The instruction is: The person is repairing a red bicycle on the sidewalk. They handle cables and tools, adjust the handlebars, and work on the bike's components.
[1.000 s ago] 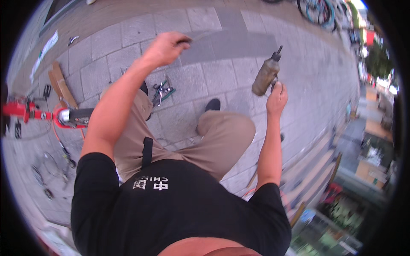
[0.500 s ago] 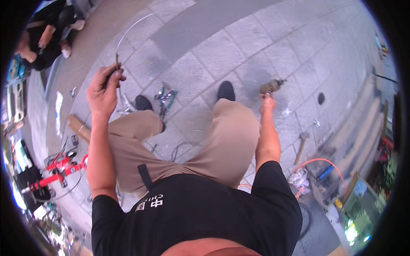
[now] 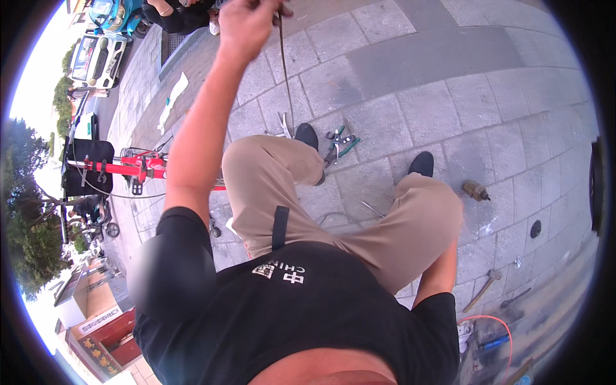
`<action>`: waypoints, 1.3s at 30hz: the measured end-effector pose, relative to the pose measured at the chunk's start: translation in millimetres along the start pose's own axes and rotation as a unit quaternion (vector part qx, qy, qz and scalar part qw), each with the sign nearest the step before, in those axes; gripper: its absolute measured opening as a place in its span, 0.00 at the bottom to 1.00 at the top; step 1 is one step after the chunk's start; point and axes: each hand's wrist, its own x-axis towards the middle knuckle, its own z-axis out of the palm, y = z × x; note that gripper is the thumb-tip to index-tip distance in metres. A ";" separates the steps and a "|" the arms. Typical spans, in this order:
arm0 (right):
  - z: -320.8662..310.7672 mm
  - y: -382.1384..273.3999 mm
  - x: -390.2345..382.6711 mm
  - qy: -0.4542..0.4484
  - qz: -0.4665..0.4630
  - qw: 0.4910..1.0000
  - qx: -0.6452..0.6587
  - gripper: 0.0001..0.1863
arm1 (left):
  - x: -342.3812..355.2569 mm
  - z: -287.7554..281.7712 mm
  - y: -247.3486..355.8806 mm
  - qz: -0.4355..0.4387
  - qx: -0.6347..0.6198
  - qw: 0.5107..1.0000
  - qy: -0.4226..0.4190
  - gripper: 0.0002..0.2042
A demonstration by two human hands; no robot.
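Note:
My left hand (image 3: 247,29), raised at the top edge, pinches a thin dark cable (image 3: 286,77). The cable hangs down toward my left shoe (image 3: 307,136). Part of the fingers is cut off by the picture's edge. On the right, my right forearm (image 3: 441,273) goes down behind my thigh, which hides that hand. A squat, dirty olive-brown bottle (image 3: 476,190) with a dark nozzle lies on the paving beyond my right knee, apart from any hand. Green-handled pliers or cutters (image 3: 342,144) lie beside my left shoe.
A red bicycle (image 3: 138,168) stands at my left. A hammer (image 3: 484,289) and an orange hose (image 3: 504,324) lie at the right. A thin metal tool (image 3: 372,208) lies between my legs. Another person (image 3: 176,16) sits at the top, beyond my left arm.
My right hand has left the bottle, which stays on the paving, and has gone behind my thigh. My left hand has risen with the cable. The view has swung left.

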 end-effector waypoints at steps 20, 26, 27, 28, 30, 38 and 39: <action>115.2 -338.0 -179.4 -0.377 -0.393 0.722 -0.426 0.49 | 136.3 -50.7 4.3 -0.228 -0.267 0.936 0.020 0.10; 121.0 -310.7 -146.1 -0.400 -0.279 0.791 -0.369 0.26 | 153.1 -98.7 -83.5 -0.269 -0.348 0.897 0.032 0.08; 105.1 -315.6 -147.6 -0.410 -0.250 0.794 -0.372 0.25 | 160.1 -131.6 -129.0 -0.261 -0.390 0.882 0.049 0.08; 92.8 -326.4 -151.4 -0.426 -0.228 0.791 -0.376 0.24 | 156.1 -176.2 -175.9 -0.240 -0.422 0.871 0.074 0.09; 53.9 -347.4 -157.7 -0.383 -0.183 0.821 -0.382 0.26 | 127.9 -198.3 -228.1 -0.220 -0.407 0.879 0.112 0.10; -59.1 -395.7 -219.1 -0.234 -0.277 0.901 -0.239 0.21 | -13.8 -162.2 -253.1 -0.395 -0.401 0.773 0.294 0.14; -60.8 -400.4 -228.4 -0.235 -0.296 0.895 -0.237 0.21 | -32.6 -155.9 -257.3 -0.415 -0.365 0.786 0.276 0.16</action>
